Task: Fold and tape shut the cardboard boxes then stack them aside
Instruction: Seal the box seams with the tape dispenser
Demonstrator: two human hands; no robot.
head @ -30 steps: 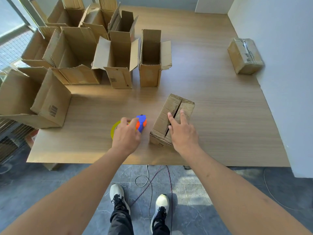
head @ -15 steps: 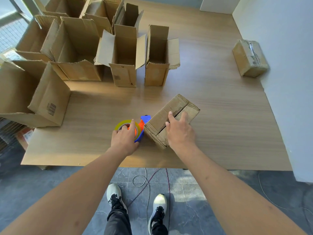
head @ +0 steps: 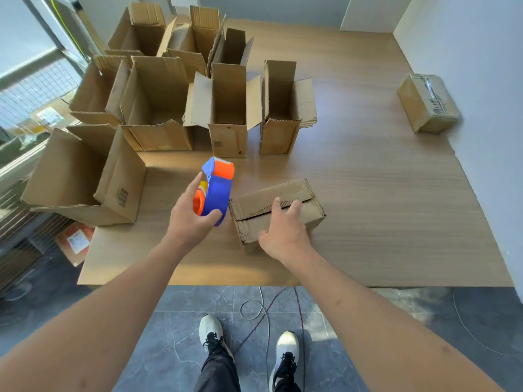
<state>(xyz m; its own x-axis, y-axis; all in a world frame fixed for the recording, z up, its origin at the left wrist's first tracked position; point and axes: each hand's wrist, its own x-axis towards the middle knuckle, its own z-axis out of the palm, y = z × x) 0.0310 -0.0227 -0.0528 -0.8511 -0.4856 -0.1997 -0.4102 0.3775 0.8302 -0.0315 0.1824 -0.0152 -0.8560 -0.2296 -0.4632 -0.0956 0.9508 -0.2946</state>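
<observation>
**Tape dispenser in one hand, folded box under the other**

While the left hand (head: pixel 192 219) grips the blue and orange tape dispenser (head: pixel 216 190) with fingers and thumb curled round its body, the toothed blade of the dispenser points toward the top of the frame. The dispenser is just left of the folded box (head: pixel 276 210), which lies on its side near the centre of the frame on the wooden bench (head: pixel 382 199). The right hand (head: pixel 285 233) rests on this box with its fingers spread and nearly straight, the fingertips at the seam where the flaps meet. No tape is visible on that seam.

In the upper left of the frame stands a group of open boxes (head: pixel 223 108) with their flaps up. At the upper right, beside the wall, lies one taped box (head: pixel 428 103). At the bottom of the frame, two white shoes (head: pixel 210 332) stand on the grey floor, with thin cables between them.
</observation>
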